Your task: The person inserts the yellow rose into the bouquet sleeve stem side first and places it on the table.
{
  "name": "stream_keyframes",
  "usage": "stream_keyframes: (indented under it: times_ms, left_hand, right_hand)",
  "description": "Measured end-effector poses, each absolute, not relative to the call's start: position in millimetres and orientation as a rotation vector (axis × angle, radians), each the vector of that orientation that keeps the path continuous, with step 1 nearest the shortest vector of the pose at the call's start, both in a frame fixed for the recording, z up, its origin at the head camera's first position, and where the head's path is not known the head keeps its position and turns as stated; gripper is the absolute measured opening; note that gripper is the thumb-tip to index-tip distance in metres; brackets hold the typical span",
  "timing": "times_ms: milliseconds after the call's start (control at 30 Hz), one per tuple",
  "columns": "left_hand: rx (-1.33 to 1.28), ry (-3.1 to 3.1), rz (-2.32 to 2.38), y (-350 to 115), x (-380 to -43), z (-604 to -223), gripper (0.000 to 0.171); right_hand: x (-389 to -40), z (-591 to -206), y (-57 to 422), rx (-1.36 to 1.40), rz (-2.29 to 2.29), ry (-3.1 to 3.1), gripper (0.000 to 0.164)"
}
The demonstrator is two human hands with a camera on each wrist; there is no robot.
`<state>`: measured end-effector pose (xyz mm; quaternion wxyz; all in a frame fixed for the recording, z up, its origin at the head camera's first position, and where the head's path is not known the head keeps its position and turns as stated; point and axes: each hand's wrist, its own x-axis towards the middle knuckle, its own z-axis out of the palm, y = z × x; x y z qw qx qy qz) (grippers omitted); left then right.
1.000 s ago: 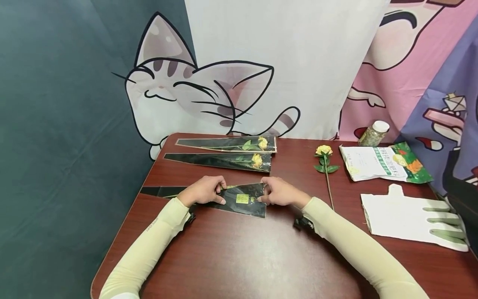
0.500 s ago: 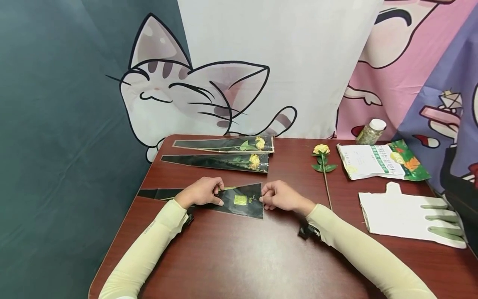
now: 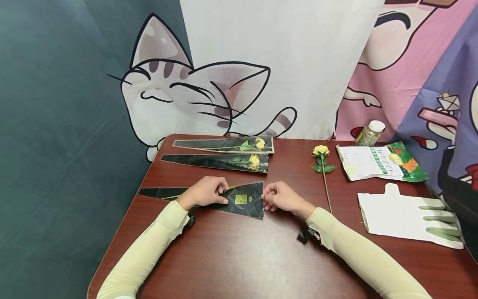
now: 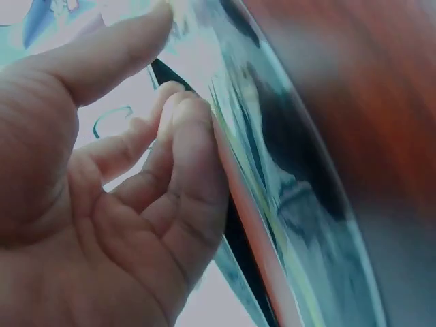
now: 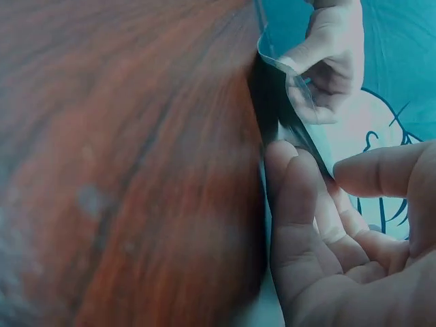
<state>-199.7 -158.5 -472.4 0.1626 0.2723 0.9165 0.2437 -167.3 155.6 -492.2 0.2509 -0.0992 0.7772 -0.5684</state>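
Observation:
A long, tapered black flower sleeve with a clear front (image 3: 239, 211) lies on the table in the head view, its wide end toward the right. A gold square and a small crown are printed near that end. My left hand (image 3: 205, 192) holds the sleeve near its middle, thumb over the film and fingers along the far edge. At the wide end, my right hand (image 3: 281, 197) pinches the edge between thumb and fingers; the right wrist view shows the thumb tip (image 5: 351, 176) against the black sheet. A thin green strip shows inside the narrow end, partly hidden by my left hand.
Behind lie two sleeves, a nearer one (image 3: 209, 161) and a farther one (image 3: 209, 143), each with a yellow rose. A loose yellow rose (image 3: 321, 151) lies to the right. Beyond it are a printed bag (image 3: 373, 162), a capped jar (image 3: 369, 133) and a white glove (image 3: 403, 214).
The right fingers have shifted slightly right to the sleeve's wide edge, with more of the printed end showing. The left hand keeps nearly the same place. The view has shifted a little.

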Motion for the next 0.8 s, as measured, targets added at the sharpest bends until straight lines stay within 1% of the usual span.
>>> stream_keyframes:
  times_ms: [133,300,600,800]
  left_hand:
    - [0.802,2.586,0.865,-146,-194,-474,0.024]
    - [0.755,2.498,1.031,-124,-188,-474,0.017]
    - [0.585,2.336,1.198,-96,-192,-480,0.013]
    - [0.515,2.251,1.248,-89,-193,-481,0.018]
  right_hand:
    - [-166,-492,155,-0.222,-1.576,2.098,0.013]
    - [-166,-493,155,-0.171,-1.603,2.093,0.014]
    - [-169,-495,155,-0.128,-1.644,2.084,0.015]
    - [-167,-494,151,-0.115,-1.637,2.057,0.012]
